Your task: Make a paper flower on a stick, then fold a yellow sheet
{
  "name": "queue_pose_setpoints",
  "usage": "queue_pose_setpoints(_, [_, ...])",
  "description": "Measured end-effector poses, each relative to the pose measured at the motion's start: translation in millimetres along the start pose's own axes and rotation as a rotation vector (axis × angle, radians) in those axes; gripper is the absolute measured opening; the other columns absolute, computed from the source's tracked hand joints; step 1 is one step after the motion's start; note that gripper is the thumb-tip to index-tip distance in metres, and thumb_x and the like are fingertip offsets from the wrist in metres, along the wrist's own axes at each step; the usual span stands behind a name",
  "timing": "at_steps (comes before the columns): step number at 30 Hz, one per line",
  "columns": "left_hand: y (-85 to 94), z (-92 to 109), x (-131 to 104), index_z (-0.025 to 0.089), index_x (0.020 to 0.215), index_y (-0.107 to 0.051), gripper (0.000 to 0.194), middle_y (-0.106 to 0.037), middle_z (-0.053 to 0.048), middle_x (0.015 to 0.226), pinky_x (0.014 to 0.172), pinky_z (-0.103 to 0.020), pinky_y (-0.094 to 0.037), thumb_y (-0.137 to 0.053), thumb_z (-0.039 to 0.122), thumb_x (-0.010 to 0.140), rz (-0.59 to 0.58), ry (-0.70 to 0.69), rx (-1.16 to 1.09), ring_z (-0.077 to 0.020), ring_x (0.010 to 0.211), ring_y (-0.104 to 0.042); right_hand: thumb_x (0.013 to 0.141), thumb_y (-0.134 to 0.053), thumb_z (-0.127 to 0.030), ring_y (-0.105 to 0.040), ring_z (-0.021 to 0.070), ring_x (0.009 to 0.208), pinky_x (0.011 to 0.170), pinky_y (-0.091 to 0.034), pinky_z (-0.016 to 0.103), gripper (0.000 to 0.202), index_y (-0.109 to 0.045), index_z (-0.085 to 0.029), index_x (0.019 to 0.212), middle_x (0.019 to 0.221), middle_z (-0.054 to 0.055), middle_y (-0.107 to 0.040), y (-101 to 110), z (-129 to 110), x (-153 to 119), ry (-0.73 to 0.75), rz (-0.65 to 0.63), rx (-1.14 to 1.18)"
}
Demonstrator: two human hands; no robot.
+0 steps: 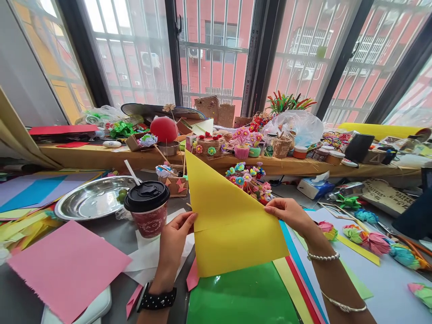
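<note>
1. Barred windows (222,45) look onto a pink building behind a craft-strewn bench (20,306), where a person holds up a sheet of yellow paper (232,225) above a glossy green surface (243,297).

2. Left hand (175,245) pinches the sheet's left edge between thumb and forefinger; the right hand (295,218) pinches the slanting upper edge near its right end. Between them the paper hangs nearly flat, its tall point rising at the upper left.

3. Handling such a sheet well calls for light fingertip pressure, close to the rim, with an even pull from both sides; a hard squeeze or uneven tug could dent the paper or skew its edges. Any crease would be best pressed on the flat green surface, clear of the lidded cup (148,211) beside the left hand.

4. Out of sight are the sheet's back and most of the fingertips behind it. A faint line crosses its lower half from the left; it appears to be a crease, though it could be a layer's edge. Cut off at the bottom of the view are the green surface and both forearms, while the sheet blocks part of the crowded ledge (77,155).
</note>
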State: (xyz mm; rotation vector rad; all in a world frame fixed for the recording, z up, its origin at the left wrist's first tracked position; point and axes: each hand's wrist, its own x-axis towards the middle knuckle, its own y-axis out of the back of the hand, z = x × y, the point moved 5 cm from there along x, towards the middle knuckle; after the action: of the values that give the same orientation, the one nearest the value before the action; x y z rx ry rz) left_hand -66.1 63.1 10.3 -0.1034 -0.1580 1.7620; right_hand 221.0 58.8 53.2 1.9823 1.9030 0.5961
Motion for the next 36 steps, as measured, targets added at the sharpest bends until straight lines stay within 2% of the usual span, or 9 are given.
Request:
queue_pose_setpoints(6, [3.3, -4, 4, 0.014, 0.079, -0.064, 0.032, -0.068, -0.003, 0.075, 0.065, -0.025, -0.05, -0.069, 0.035, 0.056, 0.023, -0.005, -0.041, -0.0173, 0.069, -0.062, 0.062, -0.061, -0.042, -0.046, 0.0113, 0.056, 0.052, -0.035, 0.023, 0.029, -0.062, -0.014, 0.067, 0.058, 0.0, -0.055, -2, -2, -3, -0.034, -0.11, 0.066])
queue_pose_setpoints(12, [2.9, -5, 4, 0.014, 0.081, -0.064, 0.033, -0.067, -0.003, 0.074, 0.066, -0.027, -0.05, -0.07, 0.035, 0.057, 0.01, 0.011, -0.059, -0.0176, 0.069, -0.062, 0.064, -0.06, -0.044, -0.043, 0.0096, 0.052, 0.049, -0.033, 0.022, 0.03, -0.06, -0.014, 0.064, 0.054, -0.003, -0.051, 3, -2, -3, -0.009, -0.087, 0.05])
queue_pose_setpoints(17, [1.1, -5, 2, 0.013, 0.077, -0.065, 0.034, -0.067, -0.004, 0.072, 0.059, -0.026, -0.049, -0.071, 0.037, 0.053, -0.018, 0.017, 0.024, -0.0186, 0.066, -0.061, 0.064, -0.062, -0.045, -0.054, 0.0143, 0.065, 0.061, -0.042, 0.025, 0.032, -0.063, -0.014, 0.073, 0.066, 0.002, -0.06, -1, 3, -6, -0.057, -0.256, 0.082])
queue_pose_setpoints(19, [-4.4, -4, 0, 0.014, 0.075, -0.066, 0.031, -0.067, -0.004, 0.072, 0.059, -0.025, -0.048, -0.07, 0.036, 0.054, -0.086, 0.025, 0.068, -0.018, 0.066, -0.06, 0.064, -0.062, -0.046, -0.057, 0.0166, 0.074, 0.069, -0.044, 0.027, 0.034, -0.064, -0.014, 0.078, 0.073, 0.004, -0.063, -3, -1, -8, -0.052, -0.294, 0.133])
queue_pose_setpoints(21, [-12.4, -2, -4, 0.014, 0.073, -0.066, 0.027, -0.067, -0.002, 0.071, 0.057, -0.024, -0.047, -0.07, 0.035, 0.056, -0.179, 0.038, 0.094, -0.017, 0.065, -0.059, 0.066, -0.061, -0.046, -0.058, 0.0172, 0.077, 0.073, -0.044, 0.028, 0.036, -0.064, -0.014, 0.082, 0.078, 0.005, -0.064, -5, -8, -9, -0.027, -0.265, 0.189])
queue_pose_setpoints(25, [-28.2, 0, -14, 0.015, 0.067, -0.066, 0.024, -0.064, 0.0, 0.063, 0.053, -0.021, -0.042, -0.07, 0.035, 0.055, -0.374, 0.107, 0.118, -0.0132, 0.058, -0.055, 0.069, -0.058, -0.046, -0.058, 0.0157, 0.076, 0.071, -0.044, 0.027, 0.034, -0.064, -0.015, 0.084, 0.08, 0.004, -0.064, -14, -22, -10, 0.026, -0.242, 0.3])
queue_pose_setpoints(28, [-35.4, 1, -20, 0.014, 0.061, -0.064, 0.024, -0.06, 0.002, 0.058, 0.051, -0.02, -0.04, -0.071, 0.035, 0.054, -0.492, 0.139, 0.118, -0.0109, 0.054, -0.052, 0.067, -0.062, -0.042, -0.057, 0.0138, 0.073, 0.068, -0.044, 0.025, 0.029, -0.064, -0.017, 0.081, 0.076, 0.002, -0.065, -16, -25, -12, 0.018, -0.223, 0.345])
queue_pose_setpoints(32, [-39.2, 2, -26, 0.013, 0.057, -0.059, 0.024, -0.056, 0.004, 0.054, 0.051, -0.018, -0.037, -0.071, 0.035, 0.056, -0.617, 0.172, 0.099, -0.0081, 0.052, -0.048, 0.063, -0.065, -0.038, -0.056, 0.0121, 0.065, 0.062, -0.043, 0.023, 0.026, -0.065, -0.015, 0.073, 0.068, 0.001, -0.064, -16, -26, -17, -0.036, -0.215, 0.297])
queue_pose_setpoints(36, [-41.2, -3, -35, 0.013, 0.058, -0.056, 0.025, -0.056, 0.004, 0.052, 0.049, -0.018, -0.037, -0.071, 0.034, 0.057, -0.805, 0.272, 0.142, -0.0078, 0.049, -0.048, 0.062, -0.065, -0.037, -0.052, 0.0112, 0.06, 0.057, -0.041, 0.023, 0.024, -0.066, -0.013, 0.069, 0.063, 0.001, -0.061, -15, -30, -23, -0.084, -0.198, 0.19])
